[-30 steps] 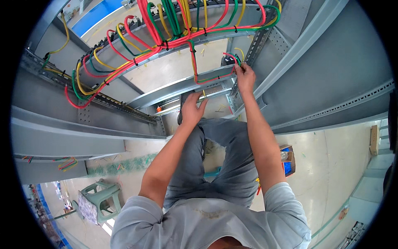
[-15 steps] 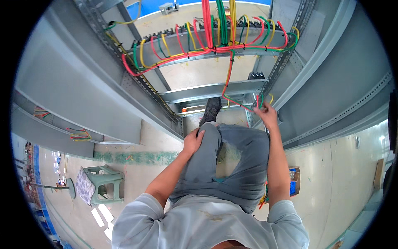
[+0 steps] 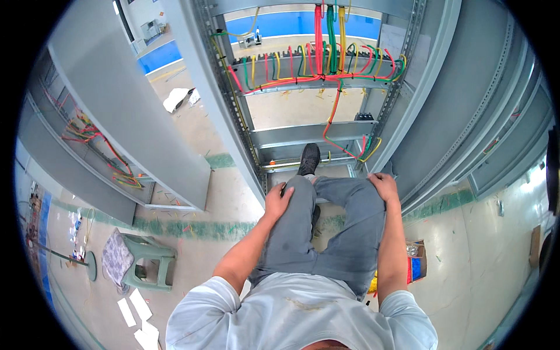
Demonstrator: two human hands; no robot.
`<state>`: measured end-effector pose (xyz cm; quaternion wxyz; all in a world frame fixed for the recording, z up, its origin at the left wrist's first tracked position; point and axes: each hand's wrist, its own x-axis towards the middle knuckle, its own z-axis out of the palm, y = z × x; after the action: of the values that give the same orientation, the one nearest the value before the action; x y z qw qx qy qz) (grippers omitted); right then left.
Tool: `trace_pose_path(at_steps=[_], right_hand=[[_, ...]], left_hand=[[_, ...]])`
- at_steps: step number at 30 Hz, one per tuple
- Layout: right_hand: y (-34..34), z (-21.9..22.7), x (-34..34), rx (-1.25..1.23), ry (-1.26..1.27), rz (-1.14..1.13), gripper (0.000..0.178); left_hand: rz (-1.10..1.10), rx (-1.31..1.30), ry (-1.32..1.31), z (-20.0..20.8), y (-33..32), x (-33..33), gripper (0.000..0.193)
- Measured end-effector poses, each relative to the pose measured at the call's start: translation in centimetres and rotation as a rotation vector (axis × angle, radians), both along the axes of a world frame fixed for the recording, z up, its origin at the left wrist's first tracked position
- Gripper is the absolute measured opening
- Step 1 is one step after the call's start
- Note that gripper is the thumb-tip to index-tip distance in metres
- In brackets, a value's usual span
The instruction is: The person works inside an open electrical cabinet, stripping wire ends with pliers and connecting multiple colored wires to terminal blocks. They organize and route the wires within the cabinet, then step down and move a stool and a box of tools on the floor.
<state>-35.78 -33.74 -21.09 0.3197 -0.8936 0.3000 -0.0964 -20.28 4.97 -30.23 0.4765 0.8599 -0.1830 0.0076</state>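
Note:
My left hand lies on my left thigh just above the knee, thumb apart from the fingers. My right hand rests over my right knee, its fingers slightly bent and partly hidden; I see nothing held in it. In front stands a grey metal cabinet frame. A red, green and yellow wire bundle hangs down from its crossbar, then bends right. The loose wire ends stand apart just beyond my right hand. Higher up, a row of coloured wires is tied along the terminal crossbar.
Grey cabinet panels rise on the left, and another side panel curves along the right. A green stool with a patterned cloth stands at left. Behind my right forearm sits a box of parts. My shoe is inside the cabinet base.
My right hand has let go of the wire ends and come back to my right knee. The view has tilted up, showing more of the cabinet and room. My left hand stays on the thigh.

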Motion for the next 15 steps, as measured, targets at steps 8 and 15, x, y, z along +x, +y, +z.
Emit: trace_pose_path(at_steps=[8,15], right_hand=[[1.8,0.7,0.5,-0.112,-0.066,-0.041,0.057],[2.0,-0.4,0.4,-0.059,-0.104,-0.061,0.054]], left_hand=[[-0.085,-0.364,-0.145,19.1,-0.1,12.3,0.046],[-0.125,-0.309,-0.19,26.8,0.2,22.1,0.047]])
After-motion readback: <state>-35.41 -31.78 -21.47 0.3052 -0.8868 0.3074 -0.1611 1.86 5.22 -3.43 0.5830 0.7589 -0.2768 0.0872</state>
